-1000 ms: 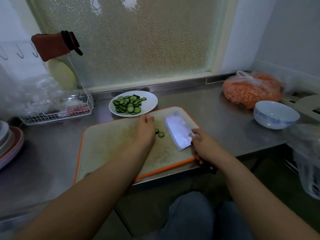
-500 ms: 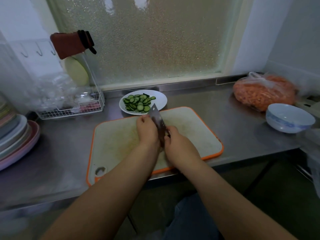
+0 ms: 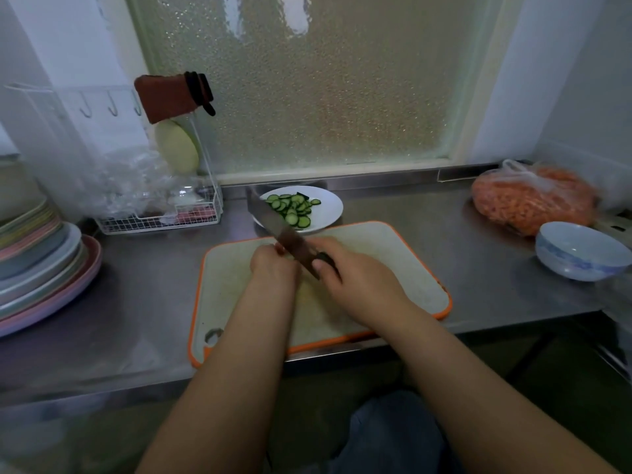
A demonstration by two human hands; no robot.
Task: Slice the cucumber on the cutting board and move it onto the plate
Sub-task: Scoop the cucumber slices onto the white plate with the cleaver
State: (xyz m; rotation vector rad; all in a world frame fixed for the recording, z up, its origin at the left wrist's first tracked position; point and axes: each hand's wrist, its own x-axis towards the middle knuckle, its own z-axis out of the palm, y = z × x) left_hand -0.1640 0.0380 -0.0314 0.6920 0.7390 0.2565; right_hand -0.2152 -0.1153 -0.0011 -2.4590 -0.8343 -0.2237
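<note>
A white plate [image 3: 330,208] behind the board holds several green cucumber slices [image 3: 293,210]. The orange-rimmed cutting board [image 3: 403,265] lies on the steel counter. My right hand [image 3: 355,278] grips the handle of a cleaver [image 3: 270,218], whose blade is raised and points toward the plate. My left hand [image 3: 273,265] sits against the blade's left side with curled fingers. Whether it holds cucumber slices is hidden.
A stack of plates [image 3: 41,265] fills the left side. A white wire rack [image 3: 160,217] with plastic bags stands at the back left. A bag of orange food [image 3: 533,200] and a blue-white bowl [image 3: 581,251] sit at the right. The counter edge runs just under the board.
The cleaver went from lying flat on the board to raised, its blade now reaching toward the plate. Both hands came together at the board's middle. The two loose slices are no longer visible.
</note>
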